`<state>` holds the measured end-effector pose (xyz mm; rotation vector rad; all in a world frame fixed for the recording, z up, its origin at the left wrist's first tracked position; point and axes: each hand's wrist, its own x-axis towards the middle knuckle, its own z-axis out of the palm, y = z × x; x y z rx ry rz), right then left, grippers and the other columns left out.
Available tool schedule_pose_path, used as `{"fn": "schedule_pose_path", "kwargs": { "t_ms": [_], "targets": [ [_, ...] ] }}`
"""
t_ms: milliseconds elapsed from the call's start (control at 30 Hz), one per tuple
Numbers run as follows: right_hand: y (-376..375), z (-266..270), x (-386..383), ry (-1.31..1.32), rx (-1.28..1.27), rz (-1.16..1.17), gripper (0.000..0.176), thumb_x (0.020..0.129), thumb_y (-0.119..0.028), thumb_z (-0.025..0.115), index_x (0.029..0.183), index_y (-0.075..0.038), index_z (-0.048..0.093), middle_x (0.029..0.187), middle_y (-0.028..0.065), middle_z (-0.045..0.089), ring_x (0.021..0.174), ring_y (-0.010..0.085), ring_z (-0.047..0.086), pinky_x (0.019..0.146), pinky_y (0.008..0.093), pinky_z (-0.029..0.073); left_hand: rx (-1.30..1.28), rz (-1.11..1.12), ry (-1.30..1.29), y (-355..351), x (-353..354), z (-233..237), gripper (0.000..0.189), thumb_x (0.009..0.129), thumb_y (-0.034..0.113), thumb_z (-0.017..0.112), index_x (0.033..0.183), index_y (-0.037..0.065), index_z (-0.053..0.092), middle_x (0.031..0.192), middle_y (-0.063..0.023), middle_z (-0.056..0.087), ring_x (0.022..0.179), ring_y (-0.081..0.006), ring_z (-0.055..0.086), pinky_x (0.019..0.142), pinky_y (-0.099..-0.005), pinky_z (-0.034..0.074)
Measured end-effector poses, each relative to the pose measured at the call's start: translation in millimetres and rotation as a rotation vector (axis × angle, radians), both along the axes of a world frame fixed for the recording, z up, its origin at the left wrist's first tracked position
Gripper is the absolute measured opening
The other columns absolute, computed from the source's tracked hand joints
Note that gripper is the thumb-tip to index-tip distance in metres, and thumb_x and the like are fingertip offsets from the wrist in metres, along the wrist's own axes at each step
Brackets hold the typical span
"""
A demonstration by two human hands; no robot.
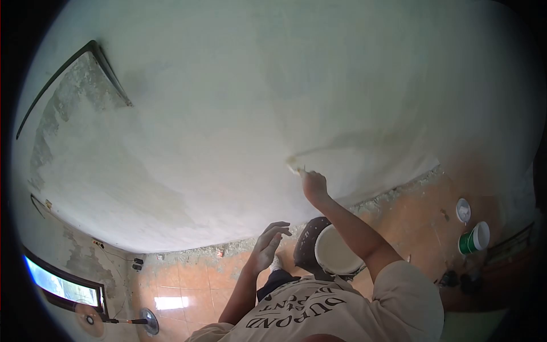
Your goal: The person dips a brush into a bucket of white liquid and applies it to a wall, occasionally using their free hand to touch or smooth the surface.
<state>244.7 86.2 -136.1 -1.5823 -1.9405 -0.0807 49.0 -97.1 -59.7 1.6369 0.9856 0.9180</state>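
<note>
My right hand (314,187) is closed around a paintbrush (293,165), whose bristles touch the pale, patchily coated wall (228,125). My left hand (266,246) is raised in front of my body near the bottom of the wall. Its fingers are partly bent and apart, and nothing is in it. Below my right forearm stands a bucket (318,253) with whitish contents, partly hidden by the arm. Beside it is a dark, white-spattered object (307,245) that I cannot identify.
On the orange tiled floor (196,273), a green-and-white bucket (468,242) and a small white tub (463,210) lie to the right. A standing fan (90,320) and a window (62,282) are at left. A dark-edged recess (94,48) breaks the wall.
</note>
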Motion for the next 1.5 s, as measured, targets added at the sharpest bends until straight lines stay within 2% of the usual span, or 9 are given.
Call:
{"fn": "schedule_pose_path", "kwargs": {
  "t_ms": [133, 333, 533, 767, 867, 933, 1033, 1267, 1500],
  "targets": [
    [-54, -77, 23, 0.157, -0.325, -0.072, 0.018, 0.084, -0.024, 0.060, 0.081, -0.009, 0.068, 0.078, 0.0168, 0.066, 0.075, 0.0376, 0.066, 0.070, 0.0485, 0.053, -0.123, -0.051, -0.037, 3, 7, -22, 0.041, 0.103, 0.035, 0.038, 0.111, 0.002, 0.061, 0.128, -0.0129, 0.053, 0.115, -0.0240, 0.052, 0.095, -0.0365, 0.042],
    [-168, -168, 86, 0.544, -0.657, -0.160, 0.026, 0.080, -0.028, 0.073, 0.085, -0.002, 0.070, 0.072, 0.0121, 0.070, 0.057, 0.0197, 0.066, 0.053, 0.0338, 0.051, -0.236, -0.107, 0.016, 1, 11, -47, 0.042, 0.103, 0.036, 0.039, 0.113, 0.002, 0.061, 0.129, -0.0119, 0.053, 0.118, -0.0239, 0.051, 0.096, -0.0373, 0.042],
    [-235, -143, 122, 1.108, -1.143, -0.483, 0.019, 0.088, -0.016, 0.065, 0.093, 0.001, 0.069, 0.064, 0.0090, 0.064, 0.042, 0.0117, 0.050, 0.038, 0.0298, 0.040, -0.397, -0.165, 0.067, 8, 29, -73, 0.047, 0.103, 0.041, 0.037, 0.122, 0.002, 0.057, 0.120, -0.0103, 0.060, 0.116, -0.0215, 0.054, 0.095, -0.0372, 0.042],
    [-250, -159, 137, 1.602, -1.127, -0.478, 0.027, 0.086, 0.003, 0.043, 0.111, 0.008, 0.053, 0.081, 0.0115, 0.054, 0.048, 0.0123, 0.046, 0.037, 0.0266, 0.032, -0.441, -0.324, 0.087, 16, 62, -89, 0.044, 0.104, 0.034, 0.035, 0.116, -0.001, 0.059, 0.115, -0.0110, 0.062, 0.115, -0.0210, 0.053, 0.103, -0.0351, 0.036],
    [-247, -165, 145, 1.437, -1.307, -0.471, 0.037, 0.086, 0.003, 0.043, 0.122, 0.005, 0.050, 0.084, 0.0123, 0.060, 0.052, 0.0144, 0.052, 0.039, 0.0277, 0.037, -0.541, -0.320, 0.108, 14, 78, -81, 0.043, 0.105, 0.034, 0.035, 0.115, 0.000, 0.060, 0.114, -0.0108, 0.062, 0.115, -0.0215, 0.053, 0.104, -0.0354, 0.035],
    [-248, -175, 148, 1.479, -1.363, -0.454, 0.027, 0.091, -0.006, 0.042, 0.114, 0.004, 0.053, 0.092, 0.0138, 0.064, 0.051, 0.0152, 0.052, 0.038, 0.0287, 0.037, -0.466, -0.386, 0.191, 16, 83, -84, 0.047, 0.103, 0.041, 0.037, 0.122, 0.002, 0.055, 0.118, -0.0100, 0.059, 0.105, -0.0206, 0.056, 0.086, -0.0337, 0.048],
    [-244, -197, 144, 1.602, -1.381, -0.536, 0.026, 0.094, -0.014, 0.042, 0.110, 0.003, 0.054, 0.091, 0.0133, 0.065, 0.050, 0.0150, 0.051, 0.038, 0.0285, 0.036, -0.555, -0.347, 0.198, 16, 91, -84, 0.044, 0.104, 0.037, 0.036, 0.113, 0.001, 0.060, 0.116, -0.0108, 0.061, 0.116, -0.0217, 0.052, 0.104, -0.0355, 0.035],
    [-231, -246, 128, 1.660, -1.348, -0.733, 0.025, 0.094, -0.027, 0.053, 0.100, -0.003, 0.055, 0.077, 0.0097, 0.062, 0.045, 0.0123, 0.044, 0.036, 0.0278, 0.032, -0.529, -0.390, 0.298, 10, 88, -87, 0.042, 0.104, 0.036, 0.038, 0.115, 0.002, 0.059, 0.115, -0.0097, 0.060, 0.115, -0.0213, 0.052, 0.102, -0.0350, 0.037],
    [-206, -300, 123, 1.751, -1.367, -0.962, 0.014, 0.094, -0.019, 0.046, 0.086, -0.010, 0.052, 0.068, 0.0024, 0.056, 0.042, 0.0091, 0.036, 0.036, 0.0247, 0.027, -0.559, -0.358, 0.340, -14, 74, -98, 0.037, 0.104, 0.032, 0.040, 0.115, 0.001, 0.057, 0.113, -0.0115, 0.061, 0.112, -0.0220, 0.055, 0.098, -0.0342, 0.041]
  ]
}}
